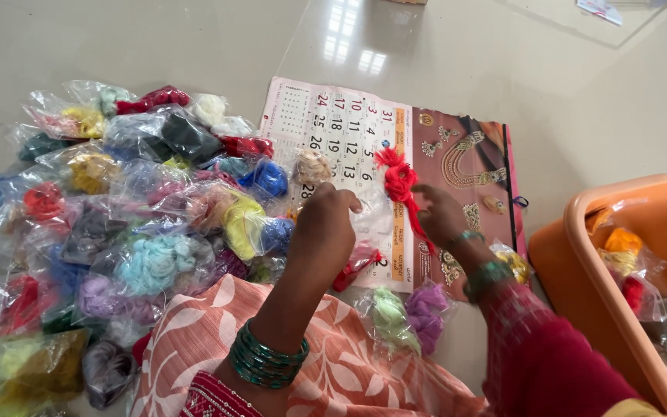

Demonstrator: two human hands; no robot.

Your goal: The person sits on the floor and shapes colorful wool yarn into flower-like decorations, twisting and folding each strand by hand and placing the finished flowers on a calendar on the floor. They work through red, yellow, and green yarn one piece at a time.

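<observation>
The right hand pinches a red thread strand, fluffy and knotted into small rosettes, its long axis running up and away over the calendar sheet on the floor. The left hand, fingers curled, meets the strand's left side, equally near. Crinkly clear bags of coloured thread lie heaped further left; an orange plastic tub sits right
</observation>
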